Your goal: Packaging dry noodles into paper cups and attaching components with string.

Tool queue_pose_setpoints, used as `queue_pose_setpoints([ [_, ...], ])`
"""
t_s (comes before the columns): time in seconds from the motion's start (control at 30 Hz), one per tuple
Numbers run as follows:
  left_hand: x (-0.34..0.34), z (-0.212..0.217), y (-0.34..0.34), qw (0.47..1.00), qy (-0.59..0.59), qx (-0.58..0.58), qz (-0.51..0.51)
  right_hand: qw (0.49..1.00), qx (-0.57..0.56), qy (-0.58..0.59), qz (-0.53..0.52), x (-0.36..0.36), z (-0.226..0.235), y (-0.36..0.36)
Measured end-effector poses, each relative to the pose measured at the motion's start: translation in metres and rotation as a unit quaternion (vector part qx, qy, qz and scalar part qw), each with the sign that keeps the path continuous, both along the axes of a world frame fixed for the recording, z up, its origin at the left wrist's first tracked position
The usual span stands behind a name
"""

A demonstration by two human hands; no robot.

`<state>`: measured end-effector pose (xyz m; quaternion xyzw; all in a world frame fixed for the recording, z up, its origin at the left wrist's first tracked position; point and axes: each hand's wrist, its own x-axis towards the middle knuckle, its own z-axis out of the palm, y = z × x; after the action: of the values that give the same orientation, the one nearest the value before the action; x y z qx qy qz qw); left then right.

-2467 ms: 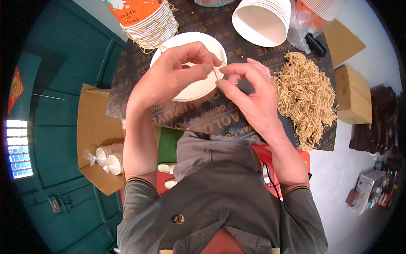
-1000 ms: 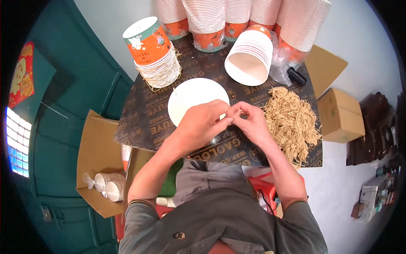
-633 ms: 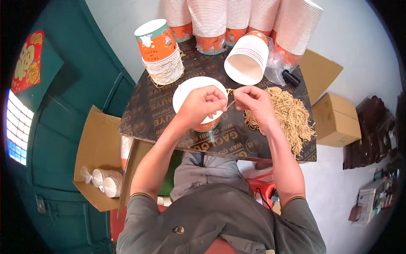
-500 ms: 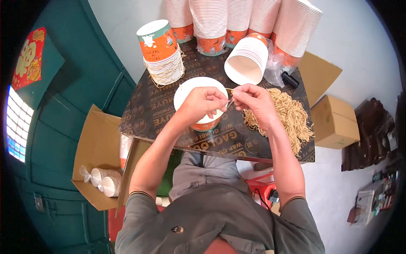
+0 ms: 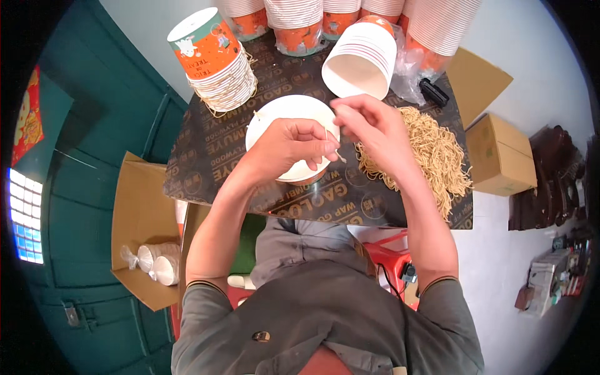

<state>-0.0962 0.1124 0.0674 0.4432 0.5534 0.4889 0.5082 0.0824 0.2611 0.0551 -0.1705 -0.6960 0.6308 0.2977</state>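
The left hand (image 5: 290,150) has a thin tan cord (image 5: 341,157) pinched between thumb and fingertips, its short end poking out over the near right edge of the tub (image 5: 275,110). The right hand (image 5: 381,134) is apart from it, fingers bent, near the tub's right rim; I can't tell whether it grips anything. The tub is round, smooth and white on top, its side orange below. To the right sprawls a pile (image 5: 437,159) of soft, crinkled, tangled cord. At the left stands an upturned stack (image 5: 219,59), orange and green, cords strung over its ribbed white rims; nested tubs (image 5: 359,62) lie tipped over beyond, beside crumpled clear plastic (image 5: 407,78) and a small black object (image 5: 434,92). Lettering shows on the stack's orange band, beneath a white cartoon figure, and tan block print repeats across the dark table (image 5: 215,175). Red-and-gold paper (image 5: 28,122) hangs on the green door (image 5: 103,181).
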Motion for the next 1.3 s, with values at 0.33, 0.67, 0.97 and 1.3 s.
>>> queue_pose_setpoints([
  [0.33,0.007,-0.001,0.003,0.999,-0.041,0.007,0.033,0.999,0.036,-0.002,-0.022,0.04,-0.047,-0.024],
  [0.67,0.007,0.004,0.003,0.999,-0.014,-0.014,0.041,0.987,0.15,0.001,-0.054,0.034,-0.043,-0.029],
  [0.97,0.011,0.004,0.011,0.997,-0.039,-0.039,0.054,0.872,0.463,0.068,-0.141,0.04,-0.048,-0.02],
  [1.3,0.01,-0.007,0.012,0.998,-0.039,-0.022,0.049,0.827,0.536,0.061,-0.158,0.039,-0.053,-0.022],
])
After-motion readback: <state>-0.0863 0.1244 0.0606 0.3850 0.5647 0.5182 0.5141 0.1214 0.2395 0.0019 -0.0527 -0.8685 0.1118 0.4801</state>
